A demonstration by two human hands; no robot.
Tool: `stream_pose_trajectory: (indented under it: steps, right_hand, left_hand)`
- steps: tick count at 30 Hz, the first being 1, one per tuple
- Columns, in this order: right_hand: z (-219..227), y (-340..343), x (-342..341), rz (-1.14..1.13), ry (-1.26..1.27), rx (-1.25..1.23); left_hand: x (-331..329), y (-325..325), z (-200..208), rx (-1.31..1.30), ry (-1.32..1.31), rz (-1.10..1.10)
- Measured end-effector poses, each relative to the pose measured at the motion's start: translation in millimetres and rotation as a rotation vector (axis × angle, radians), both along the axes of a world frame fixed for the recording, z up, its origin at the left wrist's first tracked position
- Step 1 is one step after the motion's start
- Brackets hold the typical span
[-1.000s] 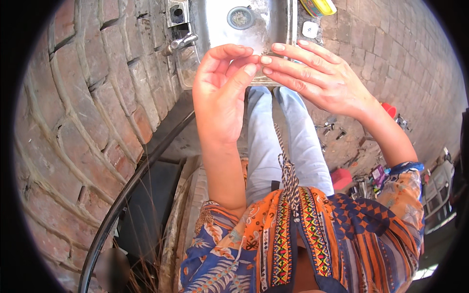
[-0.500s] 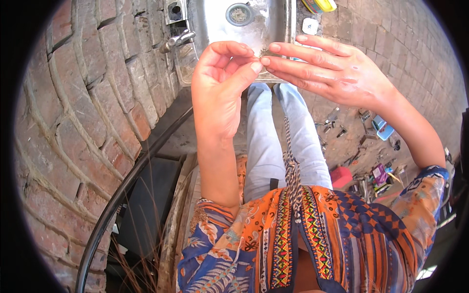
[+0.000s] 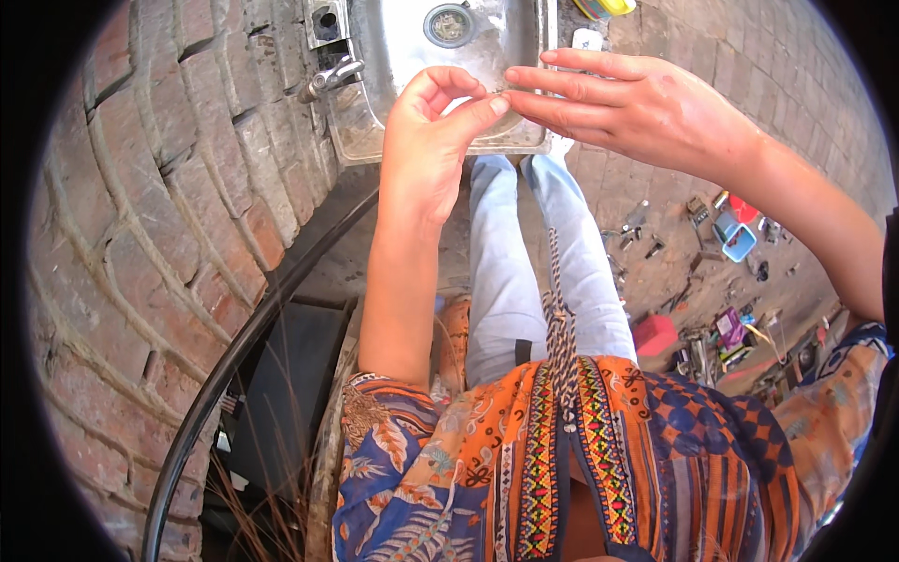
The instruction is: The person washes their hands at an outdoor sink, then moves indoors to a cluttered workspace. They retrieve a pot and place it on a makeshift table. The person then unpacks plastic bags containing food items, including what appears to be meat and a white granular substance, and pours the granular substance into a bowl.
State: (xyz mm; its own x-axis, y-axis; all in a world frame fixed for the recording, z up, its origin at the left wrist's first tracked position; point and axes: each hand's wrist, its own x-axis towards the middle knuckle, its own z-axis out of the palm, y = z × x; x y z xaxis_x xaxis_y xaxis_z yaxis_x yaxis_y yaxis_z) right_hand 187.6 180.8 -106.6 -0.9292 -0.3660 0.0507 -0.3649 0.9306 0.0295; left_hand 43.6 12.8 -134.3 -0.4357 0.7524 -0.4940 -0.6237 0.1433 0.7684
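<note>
Head view. Left hand [image 3: 420, 131]: half curled, thumb and fingertips drawn together; cannot tell whether anything is pinched. Right hand [image 3: 637, 105]: flat, fingers outstretched, tips at left thumb. Metal sink [image 3: 397, 56], round drain [image 3: 449, 25] inside: beneath fingertips. Yellow container [image 3: 611, 7]: cut off, markings unreadable. Blue basin [image 3: 740, 245]: on ground, right. Since earlier frame: right elbow further out.

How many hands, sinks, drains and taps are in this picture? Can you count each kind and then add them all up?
Left hand and right hand: 2
Sink: 1
Drain: 1
Tap: 1
Total: 5
</note>
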Motion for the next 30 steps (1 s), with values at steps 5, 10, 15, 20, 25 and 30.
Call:
stream_pose_trajectory:
  steps: [5,10,15,20,25,30]
  right_hand:
    - [1.6,4.0,-3.0,-0.084,-0.107,-0.039]
    - [7.4,-5.6,-16.5,-0.14,-0.093,-0.043]
    - [8.6,-9.3,-15.5,-0.103,-0.071,-0.059]
    - [11.3,-15.8,-14.7,-0.159,-0.037,-0.215]
    - [15.9,-14.8,-11.8,-0.199,-0.063,-0.243]
    - [19.2,-10.4,-10.2,-0.196,-0.064,-0.211]
  left_hand:
    - [-4.9,0.6,-5.9,0.046,0.002,-0.009]
    - [-10.5,2.5,-4.4,0.168,0.047,0.016]
    - [-14.9,2.7,2.0,0.304,-0.082,0.018]
    - [-13.2,-0.6,9.8,0.349,-0.234,0.066]
    - [-9.8,4.4,13.7,0.316,-0.219,0.134]
    - [-8.6,7.6,14.8,0.282,-0.17,0.15]
